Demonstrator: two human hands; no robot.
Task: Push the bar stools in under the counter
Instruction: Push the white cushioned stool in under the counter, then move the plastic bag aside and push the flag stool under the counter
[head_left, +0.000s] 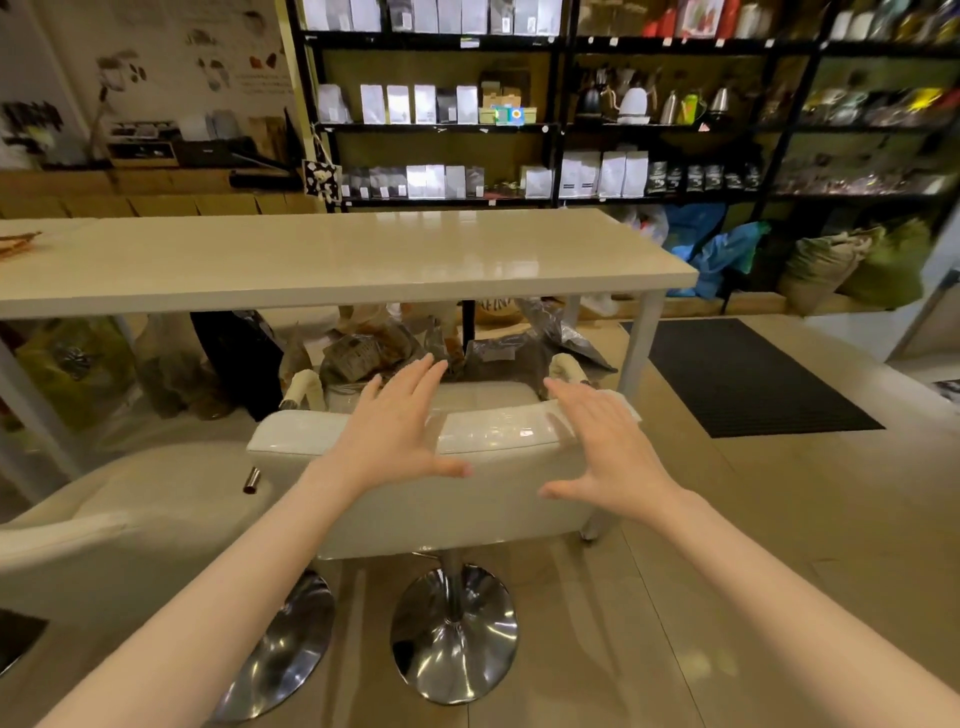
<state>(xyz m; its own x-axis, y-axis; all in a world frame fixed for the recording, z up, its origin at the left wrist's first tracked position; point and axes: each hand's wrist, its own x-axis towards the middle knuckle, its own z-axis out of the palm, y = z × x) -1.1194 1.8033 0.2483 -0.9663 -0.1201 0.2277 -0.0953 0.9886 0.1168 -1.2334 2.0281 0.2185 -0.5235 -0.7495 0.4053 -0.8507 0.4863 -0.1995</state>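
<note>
A white bar stool with a curved backrest and a chrome disc base stands in front of the cream counter, its seat just short of the counter's front edge. My left hand and my right hand hover flat over the top of its backrest, fingers spread, palms down, holding nothing. Whether they touch the backrest is unclear. A second white bar stool stands to the left, farther out from the counter, with its own chrome base.
Sacks and bags lie on the floor under the counter. White counter legs stand at the right end. A dark floor mat lies to the right. Black shelves with packets and kettles fill the back wall.
</note>
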